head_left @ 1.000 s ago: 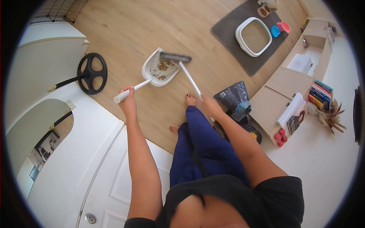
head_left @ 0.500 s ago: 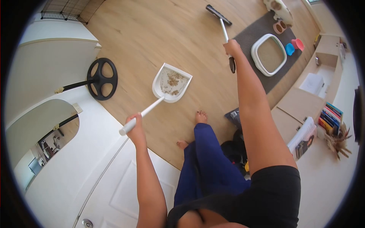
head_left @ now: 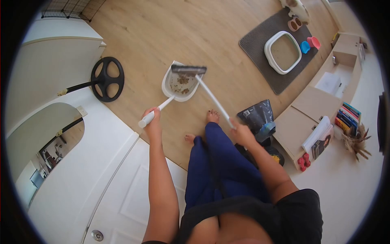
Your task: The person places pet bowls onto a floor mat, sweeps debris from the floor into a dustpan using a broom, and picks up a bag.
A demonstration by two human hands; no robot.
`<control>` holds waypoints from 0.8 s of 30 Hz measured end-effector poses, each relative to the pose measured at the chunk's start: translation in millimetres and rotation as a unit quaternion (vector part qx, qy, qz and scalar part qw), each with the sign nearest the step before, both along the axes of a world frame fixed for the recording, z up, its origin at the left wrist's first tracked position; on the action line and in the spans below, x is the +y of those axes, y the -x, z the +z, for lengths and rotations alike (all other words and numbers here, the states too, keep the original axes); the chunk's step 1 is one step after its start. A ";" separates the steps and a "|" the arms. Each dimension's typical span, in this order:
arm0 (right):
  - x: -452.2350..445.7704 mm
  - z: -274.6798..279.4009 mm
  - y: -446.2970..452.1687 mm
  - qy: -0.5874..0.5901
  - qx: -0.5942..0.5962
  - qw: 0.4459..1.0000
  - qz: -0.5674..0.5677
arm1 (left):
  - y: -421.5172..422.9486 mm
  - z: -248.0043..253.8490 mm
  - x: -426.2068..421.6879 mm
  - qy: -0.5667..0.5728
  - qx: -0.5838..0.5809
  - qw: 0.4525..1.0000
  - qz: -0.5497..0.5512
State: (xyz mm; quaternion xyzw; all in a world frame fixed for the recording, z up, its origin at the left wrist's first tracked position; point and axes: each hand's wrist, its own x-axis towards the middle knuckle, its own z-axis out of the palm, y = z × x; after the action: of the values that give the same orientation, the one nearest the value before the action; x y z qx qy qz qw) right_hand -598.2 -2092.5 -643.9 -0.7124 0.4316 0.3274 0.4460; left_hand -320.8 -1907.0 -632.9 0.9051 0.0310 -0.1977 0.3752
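My left hand (head_left: 152, 118) is closed around the thick white handle of a dustpan (head_left: 165, 86), whose pan lies on the wooden floor. Brown crumbly debris (head_left: 183, 84) rests inside the pan. In my right hand (head_left: 241, 132) is the white stick of a broom (head_left: 189, 69). The broom's dark, slightly blurred head lies across the open front edge of the dustpan. My right fingers wrap the stick near its upper end.
A grey mat (head_left: 254, 44) holds a white litter box (head_left: 267, 53), with blue (head_left: 305, 46) and pink bowls (head_left: 313, 42) beside it. A cat (head_left: 300, 11) is at the top right. Left stands a black wheel-shaped base (head_left: 107, 79). A black bag (head_left: 256, 118) sits near my right foot.
My right hand has swung the broom down and left, from near the mat to the dustpan's front edge. The dustpan has stayed nearly in place. The black bag shows more fully.
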 end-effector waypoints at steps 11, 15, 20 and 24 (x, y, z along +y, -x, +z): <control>-56.5 -64.6 -72.8 0.085 0.014 0.992 -0.089 | 7.1 -7.5 1.7 0.059 0.025 0.998 -0.023; 30.3 -15.5 -42.5 0.045 -0.019 0.997 -0.063 | 7.5 -15.5 1.4 0.029 -0.054 0.998 -0.032; -3.9 39.4 -77.1 -0.007 0.009 0.986 -0.165 | -32.0 -4.4 0.4 0.116 -0.056 0.991 0.047; -96.3 12.9 -109.8 0.065 -0.027 0.967 -0.245 | -93.7 23.3 -44.1 0.131 -0.050 0.990 0.029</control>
State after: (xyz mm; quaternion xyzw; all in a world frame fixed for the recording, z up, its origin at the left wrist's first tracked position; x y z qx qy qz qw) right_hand -488.4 -2188.7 -630.9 -0.6208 0.6017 0.1599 0.4765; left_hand -227.1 -1951.1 -609.6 0.8554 0.0120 -0.1440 0.4975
